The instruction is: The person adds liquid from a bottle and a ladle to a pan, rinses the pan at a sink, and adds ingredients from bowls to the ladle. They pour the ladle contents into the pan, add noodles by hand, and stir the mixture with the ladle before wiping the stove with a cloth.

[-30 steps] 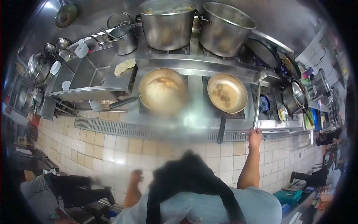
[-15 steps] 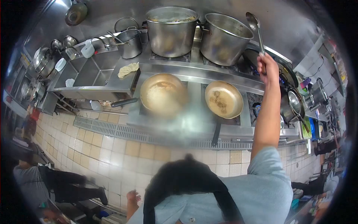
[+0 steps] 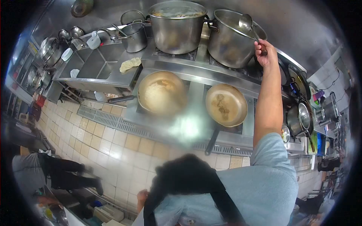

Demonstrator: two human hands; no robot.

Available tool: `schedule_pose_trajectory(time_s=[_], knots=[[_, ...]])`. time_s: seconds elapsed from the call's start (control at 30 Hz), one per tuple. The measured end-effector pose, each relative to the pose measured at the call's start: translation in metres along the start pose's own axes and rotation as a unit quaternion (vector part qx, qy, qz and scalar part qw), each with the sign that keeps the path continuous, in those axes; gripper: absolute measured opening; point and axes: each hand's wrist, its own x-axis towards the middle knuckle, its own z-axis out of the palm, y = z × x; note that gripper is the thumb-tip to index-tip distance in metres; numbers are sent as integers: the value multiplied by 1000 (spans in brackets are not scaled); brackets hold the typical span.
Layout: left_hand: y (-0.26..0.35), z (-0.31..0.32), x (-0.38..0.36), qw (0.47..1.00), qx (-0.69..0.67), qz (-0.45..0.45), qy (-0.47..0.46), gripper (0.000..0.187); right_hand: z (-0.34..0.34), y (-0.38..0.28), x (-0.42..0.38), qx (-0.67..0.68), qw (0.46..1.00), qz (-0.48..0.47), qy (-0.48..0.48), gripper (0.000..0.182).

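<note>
My right hand [image 3: 265, 54] is closed around the handle of a metal ladle [image 3: 246, 23]. The ladle's bowl overlaps the far rim of the right-hand stockpot [image 3: 230, 47], which holds liquid. Low beside my body, my left hand [image 3: 142, 197] is partly hidden by the dark apron, and its fingers hardly show. Below my right hand sits a frying pan [image 3: 235, 101] with brown bits and a little liquid in it. To its left, a larger pan [image 3: 151, 81] holds pale, cloudy liquid.
Another full stockpot [image 3: 177, 35] stands at the back, near a smaller lidded-looking pot [image 3: 135, 40]. A cloth [image 3: 130, 64] lies by the steel sink [image 3: 94, 78]. More pots [image 3: 296, 119] crowd the right side. A person [image 3: 56, 171] is at lower left. Haze blurs the lower middle.
My right hand has brought the ladle left and down from beside the right-hand stockpot to over its rim. My left hand has drawn closer to the apron. The view has tilted slightly.
</note>
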Motion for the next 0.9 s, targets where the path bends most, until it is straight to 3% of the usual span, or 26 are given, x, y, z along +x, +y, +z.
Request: schedule_pose_trajectory(time_s=[0.13, 0.2, 0.4, 0.43, 0.53, 0.6, 0.63, 0.7, 0.8, 0.9], knots=[[-20, 1, -16, 999, 5, -2, -38, 10, -2, 2, 7, -58, 998, -8, 8, 10], [-25, 4, -21, 996, -29, -74, -28, 15, -6, 3, 13, -55, 998, -5, 4, 11], [-17, 4, -15, 996, 58, -43, -50, 19, -15, -1, 15, 183, 982, 19, -43, 12], [-19, 3, -13, 996, 59, -42, -51, 19, -17, -3, 15, 243, 965, 38, -92, 12], [-30, 9, 0, 995, -21, -60, -72, 18, -18, -9, 2, 301, 940, 21, -160, 13], [-54, 24, 8, 998, -47, -28, -43, 21, -17, -15, -10, 361, 915, 32, -178, 14], [-86, 43, 19, 998, 27, 53, -36, 22, -11, -20, -28, 362, 911, 29, -195, 15], [-92, 46, 33, 960, 185, 210, 18, 24, -16, -26, -48, 358, 910, 14, -210, 35], [-116, 37, 39, 946, 182, 263, 54, 22, -13, -37, -101, 379, 894, 21, -239, 62], [-106, -16, 36, 972, 28, 224, -69, 23, -10, -44, -170, 405, 890, 32, -205, 68]])
